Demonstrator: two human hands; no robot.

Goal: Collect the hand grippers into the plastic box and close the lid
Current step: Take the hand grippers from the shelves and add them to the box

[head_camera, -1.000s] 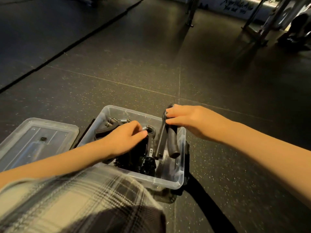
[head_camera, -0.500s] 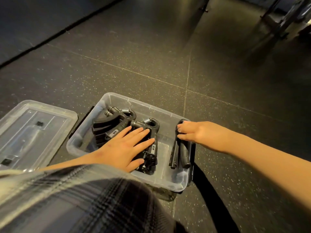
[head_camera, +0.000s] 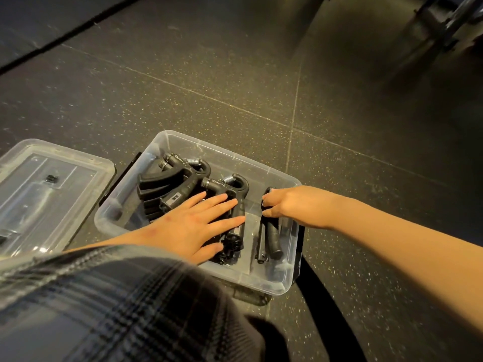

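Left hand [head_camera: 190,226] now flat, fingers spread, pressing the hand grippers [head_camera: 167,186] down in the plastic box [head_camera: 248,278]; a second ago it was curled around one. Right hand [head_camera: 290,205] pinches the top of the last gripper [head_camera: 273,239], which has gone from raised at the rim to lying inside. Looks like collecting's done, lid [head_camera: 39,194] next. Count: one box, one lid on the floor left of it, at least four grippers; stack unclear.
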